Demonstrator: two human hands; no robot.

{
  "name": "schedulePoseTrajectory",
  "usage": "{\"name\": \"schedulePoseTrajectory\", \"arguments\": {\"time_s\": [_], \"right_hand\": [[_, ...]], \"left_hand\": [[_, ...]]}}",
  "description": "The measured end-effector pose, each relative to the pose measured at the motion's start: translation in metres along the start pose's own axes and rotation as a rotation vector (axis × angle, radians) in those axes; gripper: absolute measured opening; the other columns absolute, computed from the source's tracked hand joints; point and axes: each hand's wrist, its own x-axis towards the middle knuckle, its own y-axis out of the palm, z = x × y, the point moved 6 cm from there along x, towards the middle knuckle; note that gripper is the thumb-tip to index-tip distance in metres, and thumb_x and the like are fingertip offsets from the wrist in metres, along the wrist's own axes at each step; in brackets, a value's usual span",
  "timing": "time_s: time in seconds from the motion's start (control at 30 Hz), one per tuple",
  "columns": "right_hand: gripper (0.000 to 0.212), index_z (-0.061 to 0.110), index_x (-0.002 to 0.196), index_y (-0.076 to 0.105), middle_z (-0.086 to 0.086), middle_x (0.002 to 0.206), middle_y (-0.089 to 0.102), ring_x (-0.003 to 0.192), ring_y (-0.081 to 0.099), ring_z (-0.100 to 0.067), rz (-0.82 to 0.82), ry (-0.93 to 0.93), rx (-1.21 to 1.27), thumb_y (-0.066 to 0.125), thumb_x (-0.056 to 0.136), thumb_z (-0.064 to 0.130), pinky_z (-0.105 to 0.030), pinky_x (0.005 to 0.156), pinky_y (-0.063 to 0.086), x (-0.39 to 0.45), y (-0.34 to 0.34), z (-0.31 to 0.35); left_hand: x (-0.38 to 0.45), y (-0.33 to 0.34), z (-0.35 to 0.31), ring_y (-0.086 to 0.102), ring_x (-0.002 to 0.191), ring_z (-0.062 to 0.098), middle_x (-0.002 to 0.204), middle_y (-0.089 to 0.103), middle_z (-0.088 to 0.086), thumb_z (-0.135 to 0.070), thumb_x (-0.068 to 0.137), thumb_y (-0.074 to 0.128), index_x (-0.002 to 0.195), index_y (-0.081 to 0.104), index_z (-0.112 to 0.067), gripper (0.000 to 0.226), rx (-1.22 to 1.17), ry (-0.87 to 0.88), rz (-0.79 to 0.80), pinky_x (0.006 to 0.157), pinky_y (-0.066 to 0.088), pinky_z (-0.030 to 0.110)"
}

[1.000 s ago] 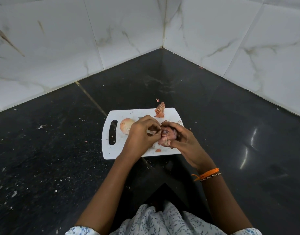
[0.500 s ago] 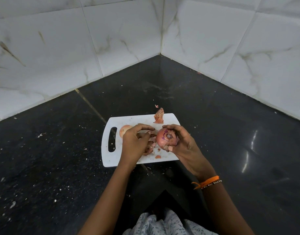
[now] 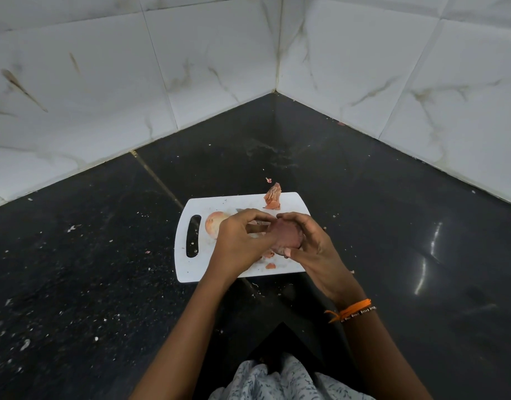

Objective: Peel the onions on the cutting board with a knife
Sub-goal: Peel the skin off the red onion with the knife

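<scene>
A white cutting board (image 3: 198,268) lies on the dark counter. My right hand (image 3: 316,251) cups a reddish onion (image 3: 286,238) just above the board. The fingers of my left hand (image 3: 240,241) pinch a pale strip of skin at that onion's left side. A second, paler onion (image 3: 213,223) rests on the board, partly hidden behind my left hand. A grey knife tip (image 3: 238,210) pokes out beyond my left fingers and seems to lie on the board; the rest of the knife is hidden.
A heap of onion peel (image 3: 273,197) sits on the board's far edge, with smaller scraps (image 3: 270,266) near its front edge. The black counter (image 3: 104,255) carries scattered crumbs. White tiled walls (image 3: 277,53) meet in a corner behind.
The onion has turned in my right hand, so its cut end no longer faces me. My left fingers have closed back onto its side. The view has tilted slightly.
</scene>
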Motion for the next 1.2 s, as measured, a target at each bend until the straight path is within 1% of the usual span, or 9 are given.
{"name": "schedulePoseTrajectory", "arguments": {"time_s": [0.13,0.3,0.5,0.63,0.73,0.87,0.97,1.13,1.2], "right_hand": [[0.05,0.023,0.117,0.057,0.008,0.117,0.062,0.115,0.058,-0.02,-0.004,0.011,-0.046,0.071,0.07,0.01,-0.034,0.092,0.052,0.0,0.001,0.003],[0.05,0.02,0.119,0.057,0.0,0.121,0.059,0.117,0.057,-0.023,-0.019,0.024,-0.048,0.067,0.073,0.003,-0.036,0.094,0.051,-0.002,-0.002,-0.002],[0.052,0.023,0.115,0.059,0.004,0.12,0.06,0.118,0.056,-0.019,-0.045,0.025,-0.018,0.066,0.07,-0.002,-0.031,0.086,0.053,-0.003,-0.006,-0.006],[0.051,0.02,0.118,0.057,0.002,0.122,0.058,0.118,0.056,-0.019,-0.046,0.009,-0.022,0.067,0.072,0.0,-0.035,0.091,0.052,-0.003,-0.006,-0.007],[0.05,0.016,0.119,0.056,-0.005,0.124,0.057,0.117,0.056,-0.021,-0.04,0.006,0.008,0.065,0.073,-0.001,-0.036,0.092,0.051,-0.003,-0.006,-0.008],[0.052,0.013,0.12,0.051,-0.007,0.123,0.057,0.115,0.057,-0.02,-0.034,0.075,0.175,0.06,0.072,-0.005,-0.032,0.087,0.052,-0.001,-0.004,-0.015],[0.055,0.015,0.118,0.05,-0.004,0.118,0.057,0.109,0.061,-0.016,-0.111,0.113,0.102,0.075,0.072,0.003,-0.03,0.083,0.054,0.001,-0.003,-0.021],[0.055,0.016,0.116,0.055,-0.002,0.113,0.059,0.104,0.062,-0.016,-0.145,0.089,0.059,0.079,0.068,0.005,-0.028,0.079,0.054,0.001,-0.004,-0.018],[0.051,0.015,0.116,0.057,-0.002,0.111,0.063,0.103,0.064,-0.018,-0.141,0.094,0.176,0.07,0.069,0.002,-0.027,0.078,0.054,0.0,-0.006,-0.016]], "left_hand": [[-0.001,0.001,-0.001,0.067,0.081,-0.001,0.086,0.069,-0.015,-0.002,0.074,0.07,0.092,0.07,-0.019,0.025,0.003,0.011,-0.038,0.074,0.057,0.02],[-0.002,0.007,-0.001,0.065,0.075,-0.008,0.083,0.066,-0.019,0.002,0.075,0.067,0.091,0.07,-0.02,0.027,0.022,0.038,-0.025,0.063,0.05,0.008],[0.0,0.0,0.007,0.067,0.082,0.01,0.088,0.071,0.004,0.012,0.081,0.052,0.091,0.071,-0.003,0.026,0.007,0.005,-0.144,0.073,0.055,0.019],[-0.002,0.0,0.009,0.068,0.087,0.011,0.088,0.072,-0.001,-0.007,0.088,0.06,0.092,0.071,-0.01,0.012,-0.072,-0.028,-0.157,0.075,0.057,0.024],[-0.004,0.005,0.009,0.068,0.084,0.002,0.086,0.072,-0.009,-0.02,0.079,0.074,0.089,0.07,-0.018,0.011,-0.11,-0.042,-0.086,0.071,0.056,0.019],[-0.006,0.003,0.005,0.063,0.079,-0.006,0.075,0.067,-0.016,-0.011,0.079,0.072,0.073,0.067,-0.031,0.021,-0.036,0.013,-0.132,0.067,0.051,0.01],[-0.006,0.005,0.001,0.062,0.078,-0.006,0.073,0.065,-0.018,-0.01,0.081,0.07,0.07,0.063,-0.034,0.027,0.007,0.043,-0.145,0.065,0.048,0.007],[-0.002,0.001,0.004,0.064,0.076,0.007,0.076,0.063,-0.012,-0.008,0.086,0.065,0.075,0.062,-0.022,0.017,0.041,0.025,-0.204,0.063,0.053,0.018],[-0.001,-0.003,0.008,0.064,0.071,0.005,0.076,0.063,-0.009,-0.006,0.086,0.064,0.076,0.062,-0.018,0.016,0.025,0.01,-0.232,0.057,0.049,0.011]]}}
